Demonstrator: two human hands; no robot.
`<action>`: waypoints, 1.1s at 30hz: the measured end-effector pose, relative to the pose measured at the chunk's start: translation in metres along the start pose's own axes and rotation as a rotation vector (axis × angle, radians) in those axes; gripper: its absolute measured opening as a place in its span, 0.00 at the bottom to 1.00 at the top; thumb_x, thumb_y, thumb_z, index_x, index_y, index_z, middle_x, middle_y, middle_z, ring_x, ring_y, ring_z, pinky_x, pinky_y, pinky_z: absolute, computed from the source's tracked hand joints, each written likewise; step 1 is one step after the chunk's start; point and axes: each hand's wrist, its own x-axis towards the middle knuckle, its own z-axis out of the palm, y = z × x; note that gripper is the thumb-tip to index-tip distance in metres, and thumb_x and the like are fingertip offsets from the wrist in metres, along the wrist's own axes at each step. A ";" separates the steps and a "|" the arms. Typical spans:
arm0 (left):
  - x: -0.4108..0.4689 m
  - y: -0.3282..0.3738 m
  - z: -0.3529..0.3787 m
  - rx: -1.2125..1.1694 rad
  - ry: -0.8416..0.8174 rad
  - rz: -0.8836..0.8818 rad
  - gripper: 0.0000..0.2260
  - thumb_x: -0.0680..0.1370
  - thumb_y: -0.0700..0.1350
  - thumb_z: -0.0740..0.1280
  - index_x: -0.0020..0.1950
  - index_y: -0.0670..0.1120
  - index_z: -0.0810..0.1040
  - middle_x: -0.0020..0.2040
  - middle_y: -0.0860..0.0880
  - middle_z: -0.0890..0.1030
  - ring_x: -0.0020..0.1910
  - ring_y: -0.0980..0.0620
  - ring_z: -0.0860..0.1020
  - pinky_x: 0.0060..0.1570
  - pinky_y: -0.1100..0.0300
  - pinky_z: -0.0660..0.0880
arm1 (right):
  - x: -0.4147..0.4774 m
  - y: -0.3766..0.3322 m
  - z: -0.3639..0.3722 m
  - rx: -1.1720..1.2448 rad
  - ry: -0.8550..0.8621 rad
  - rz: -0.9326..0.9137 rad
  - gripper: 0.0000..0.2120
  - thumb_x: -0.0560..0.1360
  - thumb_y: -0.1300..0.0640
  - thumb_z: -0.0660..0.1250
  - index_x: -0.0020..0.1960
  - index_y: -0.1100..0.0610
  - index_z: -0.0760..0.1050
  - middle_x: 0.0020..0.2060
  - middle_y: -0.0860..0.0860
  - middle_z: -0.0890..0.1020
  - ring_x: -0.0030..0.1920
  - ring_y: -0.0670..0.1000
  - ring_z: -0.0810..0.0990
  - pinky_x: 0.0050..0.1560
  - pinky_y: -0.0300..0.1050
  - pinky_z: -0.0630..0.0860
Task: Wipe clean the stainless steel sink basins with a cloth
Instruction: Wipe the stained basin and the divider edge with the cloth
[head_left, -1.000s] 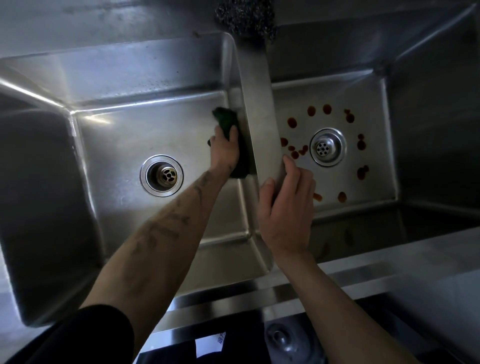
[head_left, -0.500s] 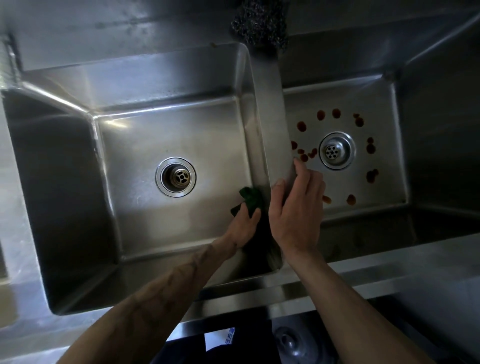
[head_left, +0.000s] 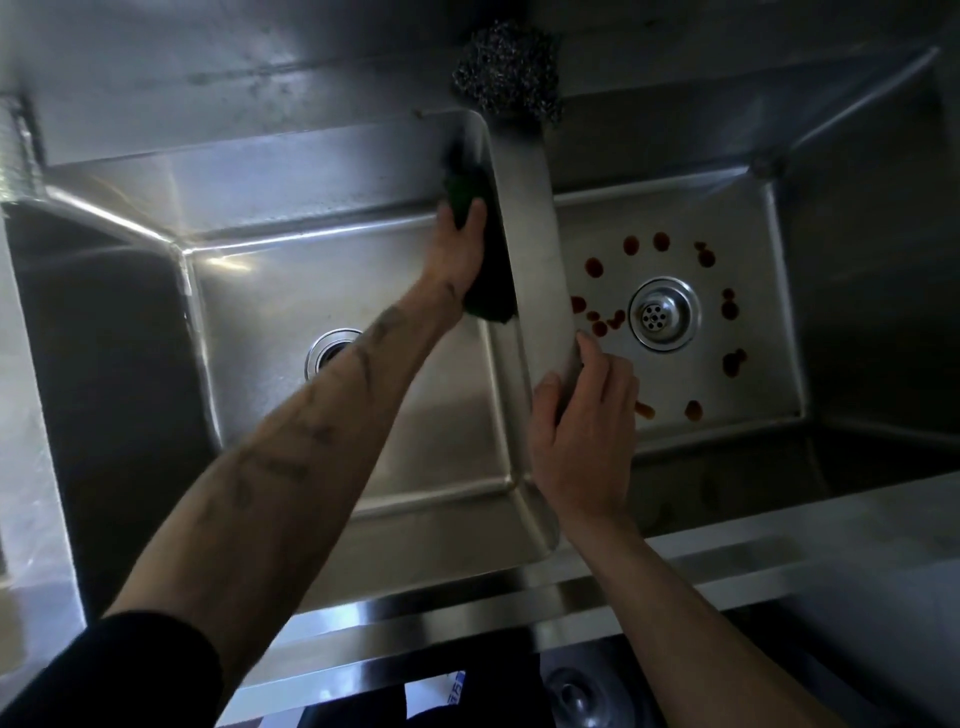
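Note:
Two stainless steel basins lie below me, the left basin (head_left: 291, 395) and the right basin (head_left: 753, 218), with a steel divider (head_left: 535, 249) between them. My left hand (head_left: 454, 249) presses a dark green cloth (head_left: 488, 280) flat against the left basin's right wall, near its far corner. My right hand (head_left: 582, 436) rests on the divider's near part, thumb on the left side and fingers draped over into the right basin. Several red-brown spots (head_left: 592, 267) ring the right drain (head_left: 662, 312). My forearm partly covers the left drain (head_left: 327, 353).
A steel wool scourer (head_left: 506, 73) sits on the back ledge above the divider. The sink's front rim (head_left: 571, 587) runs along the near edge. Below it are dark objects and a round metal part (head_left: 582, 696).
My left hand has slid the cloth along the right wall from the near corner to the far corner. My right hand stays on the divider.

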 end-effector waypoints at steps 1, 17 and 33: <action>0.007 0.009 0.000 -0.026 0.007 0.008 0.19 0.88 0.51 0.61 0.77 0.45 0.71 0.65 0.44 0.82 0.61 0.45 0.81 0.68 0.45 0.78 | 0.000 0.001 0.000 0.001 0.001 -0.001 0.21 0.83 0.49 0.57 0.73 0.57 0.65 0.61 0.55 0.72 0.56 0.50 0.72 0.52 0.44 0.74; -0.139 0.015 -0.011 -0.026 0.054 0.165 0.08 0.84 0.57 0.66 0.56 0.55 0.79 0.51 0.54 0.85 0.50 0.55 0.83 0.56 0.49 0.82 | -0.001 0.002 -0.007 0.160 -0.048 0.021 0.22 0.83 0.49 0.60 0.74 0.54 0.64 0.65 0.53 0.70 0.60 0.49 0.72 0.57 0.49 0.78; -0.194 0.059 0.107 -0.002 0.043 0.101 0.28 0.83 0.69 0.55 0.63 0.50 0.81 0.57 0.45 0.86 0.57 0.46 0.85 0.59 0.42 0.83 | 0.095 0.063 -0.125 0.629 -0.407 -0.131 0.30 0.77 0.44 0.70 0.75 0.48 0.64 0.67 0.46 0.74 0.64 0.41 0.74 0.60 0.33 0.74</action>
